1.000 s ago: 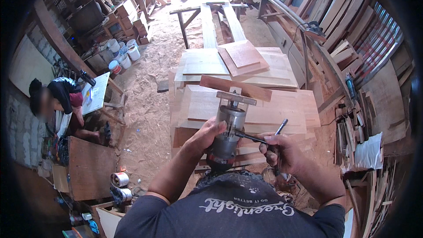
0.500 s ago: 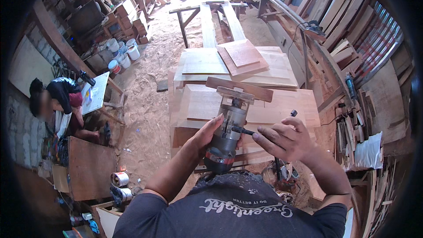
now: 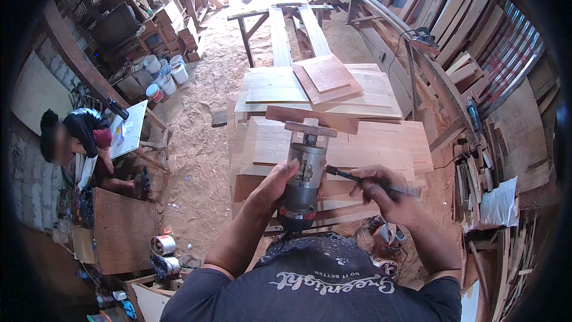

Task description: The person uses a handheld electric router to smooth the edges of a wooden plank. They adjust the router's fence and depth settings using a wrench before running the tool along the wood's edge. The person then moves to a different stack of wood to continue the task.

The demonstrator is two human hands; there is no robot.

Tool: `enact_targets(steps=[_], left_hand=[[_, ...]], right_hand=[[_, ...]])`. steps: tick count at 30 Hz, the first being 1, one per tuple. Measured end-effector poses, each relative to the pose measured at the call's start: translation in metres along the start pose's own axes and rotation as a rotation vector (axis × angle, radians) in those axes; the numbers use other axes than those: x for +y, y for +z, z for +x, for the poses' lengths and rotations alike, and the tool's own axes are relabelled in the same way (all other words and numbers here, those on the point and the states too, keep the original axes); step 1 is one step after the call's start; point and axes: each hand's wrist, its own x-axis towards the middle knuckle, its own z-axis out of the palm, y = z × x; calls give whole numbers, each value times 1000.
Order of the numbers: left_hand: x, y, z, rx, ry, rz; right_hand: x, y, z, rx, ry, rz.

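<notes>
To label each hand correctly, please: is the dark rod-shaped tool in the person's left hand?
No, the left hand grips the cylindrical power tool, while the right hand holds the dark rod-shaped tool.

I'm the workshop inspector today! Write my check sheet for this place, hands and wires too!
Surface: wooden panels in overlapping stacks
Things: power tool, held up; dark rod, its tip near the tool's side, contact unclear
Clutter: buckets and cans at left
Left hand: grips the power tool
Right hand: holds the dark rod
Cables: black cord at right
Surroundings: another person beside a white board; planks leaning at right
</notes>
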Motion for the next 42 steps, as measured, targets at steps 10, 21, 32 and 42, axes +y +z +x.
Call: enact_targets(steps=[10,21,32,42], left_hand=[[3,13,5,-58,-84,-279],[15,19,4,7,-58,109],[33,28,-2,-57,-61,233],[30,8,-2,-129,-114,381]], right_hand=[[-21,-8,16,-14,-847,-1188],[-24,-25,21,-174,-960,-1292],[-1,28,-17,-74,105,304],[22,57,-38,-194,602,1403]])
